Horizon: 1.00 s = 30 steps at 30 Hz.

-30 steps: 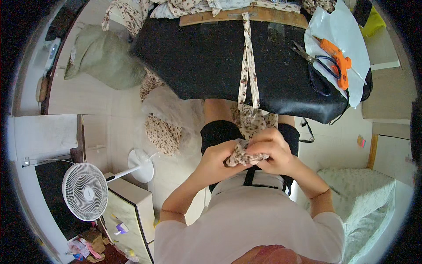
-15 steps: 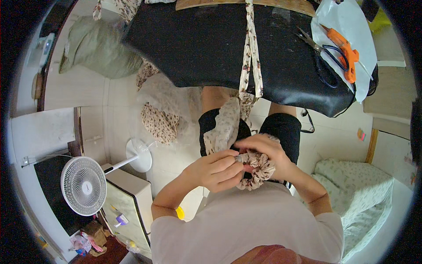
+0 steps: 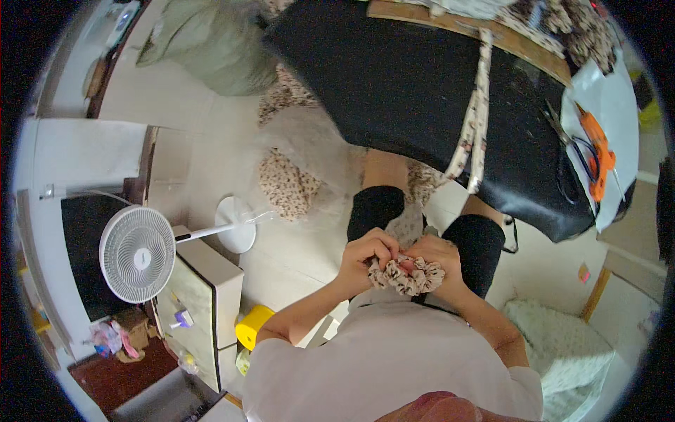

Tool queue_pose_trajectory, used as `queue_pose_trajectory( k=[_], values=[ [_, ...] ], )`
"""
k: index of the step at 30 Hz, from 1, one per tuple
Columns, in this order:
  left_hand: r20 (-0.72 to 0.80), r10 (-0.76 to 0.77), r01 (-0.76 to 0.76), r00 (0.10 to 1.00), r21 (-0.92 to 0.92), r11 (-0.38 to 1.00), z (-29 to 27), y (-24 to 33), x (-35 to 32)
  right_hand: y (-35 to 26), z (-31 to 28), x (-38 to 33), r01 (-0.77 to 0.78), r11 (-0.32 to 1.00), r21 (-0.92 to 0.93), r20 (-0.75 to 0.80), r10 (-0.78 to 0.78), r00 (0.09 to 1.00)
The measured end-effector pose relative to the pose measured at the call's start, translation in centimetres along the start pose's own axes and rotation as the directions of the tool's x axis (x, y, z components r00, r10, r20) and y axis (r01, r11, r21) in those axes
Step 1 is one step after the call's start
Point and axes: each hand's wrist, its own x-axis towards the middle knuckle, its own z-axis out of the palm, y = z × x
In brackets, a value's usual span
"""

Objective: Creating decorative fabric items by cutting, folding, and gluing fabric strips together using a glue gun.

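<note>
A gathered beige scrunchie (image 3: 406,280) with dark specks is held close to my body, between both hands. My left hand (image 3: 369,259) has its fingers curled onto the left part of the ring. On the other side my right hand (image 3: 437,259) grips it, thumb and fingers pressed inward near the middle. The fingertips are partly hidden by the ruffles. Beneath the hands, a pale patterned cloth (image 3: 406,231) hangs between my knees.
Ahead lies a black-covered table (image 3: 401,84) with a long printed fabric strip (image 3: 479,105), scissors (image 3: 571,141) and an orange glue gun (image 3: 598,151). Left are a white fan (image 3: 138,253), bagged printed fabric (image 3: 287,184) and a yellow container (image 3: 253,326). Right is a pale patterned cover (image 3: 555,344).
My view has swung left, so the table shifts right in the picture. My left hand has moved from the ring's inner edge up onto its left part, and the ring now looks flatter.
</note>
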Motion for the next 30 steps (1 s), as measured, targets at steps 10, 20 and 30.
queue_pose_trajectory(
  k=[10,20,30],
  values=[
    [-0.479,-0.602,0.23,0.638,-0.628,0.743,-21.5,-7.9,-10.0,2.6,3.9,3.3,-0.081,0.981,-0.174,0.515,0.161,0.842],
    [-0.755,-0.387,0.434,0.529,-0.152,0.888,-40.5,-24.4,1.5,4.2,-2.7,0.0,-0.658,0.74,0.137,0.191,0.632,0.751],
    [-0.517,-0.284,0.49,0.807,0.321,0.811,-31.5,-26.4,11.9,-12.0,-15.5,0.7,-0.571,0.821,0.001,0.192,0.561,0.806]
  ],
)
